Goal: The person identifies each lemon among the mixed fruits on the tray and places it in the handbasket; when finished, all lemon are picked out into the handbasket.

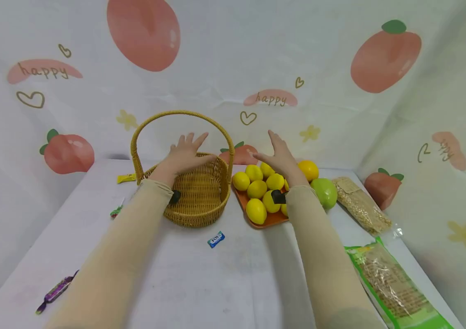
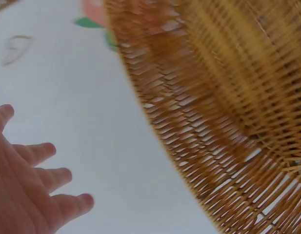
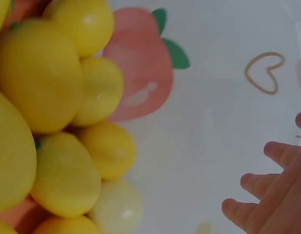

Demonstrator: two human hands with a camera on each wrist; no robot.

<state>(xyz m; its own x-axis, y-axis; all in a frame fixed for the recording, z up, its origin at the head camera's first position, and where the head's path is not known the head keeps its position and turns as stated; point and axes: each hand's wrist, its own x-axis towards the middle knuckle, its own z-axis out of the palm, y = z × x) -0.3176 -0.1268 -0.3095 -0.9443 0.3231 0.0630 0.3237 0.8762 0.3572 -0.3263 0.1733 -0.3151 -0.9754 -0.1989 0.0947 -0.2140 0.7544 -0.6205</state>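
My left hand point(image 1: 183, 157) is raised over the wicker basket point(image 1: 197, 219), its fingers spread and holding nothing. In the left wrist view the fingers point(image 2: 57, 179) stand apart from the basket's woven side point(image 2: 170, 122). My right hand point(image 1: 280, 160), also with fingers spread, hovers above a heap of lemons point(image 1: 256, 211) on an orange-brown tray point(image 1: 257, 225). The right wrist view shows the lemons point(image 3: 65, 175) at the left and the fingers point(image 3: 257, 185) well apart from them. Part of the heap is hidden behind the right hand and wrist.
A blue wrapped candy point(image 1: 216, 239) lies before the basket. Left are a purple candy point(image 1: 56, 289), a green-wrapped candy point(image 1: 115, 211) and a yellow packet point(image 1: 126, 178). Right are an orange fruit point(image 1: 308, 170), a green fruit point(image 1: 324, 193), a bag of grain point(image 1: 360, 203) and a green-edged bag point(image 1: 397, 283).
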